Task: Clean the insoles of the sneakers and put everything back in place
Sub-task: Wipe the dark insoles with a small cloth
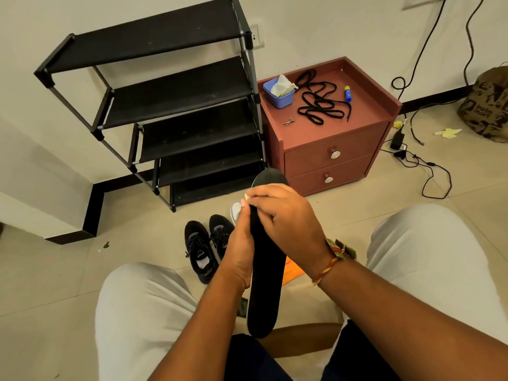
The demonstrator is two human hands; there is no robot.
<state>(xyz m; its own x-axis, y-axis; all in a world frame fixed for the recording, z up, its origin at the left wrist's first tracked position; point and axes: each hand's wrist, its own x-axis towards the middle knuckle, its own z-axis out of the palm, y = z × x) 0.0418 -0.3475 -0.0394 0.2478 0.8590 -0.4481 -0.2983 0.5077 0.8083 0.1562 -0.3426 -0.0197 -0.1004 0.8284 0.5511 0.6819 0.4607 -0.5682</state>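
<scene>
A long black insole [265,287] stands on end between my knees, toe end up near the shoe rack. My left hand [238,250] grips its left edge at the middle. My right hand [283,213] lies over the upper part and pinches a small pale wipe [247,195] against it. Two black sneakers [209,246] stand side by side on the floor just left of my hands, with laces in them. A pale object [235,211] shows behind my left fingers; I cannot tell what it is.
An empty black shoe rack [176,105] stands against the wall. Beside it a reddish two-drawer cabinet [330,149] carries a blue tub of tissues [279,93], loose black laces [320,101] and a glue stick [348,93]. Cables [428,166] and a bag [486,105] lie at right.
</scene>
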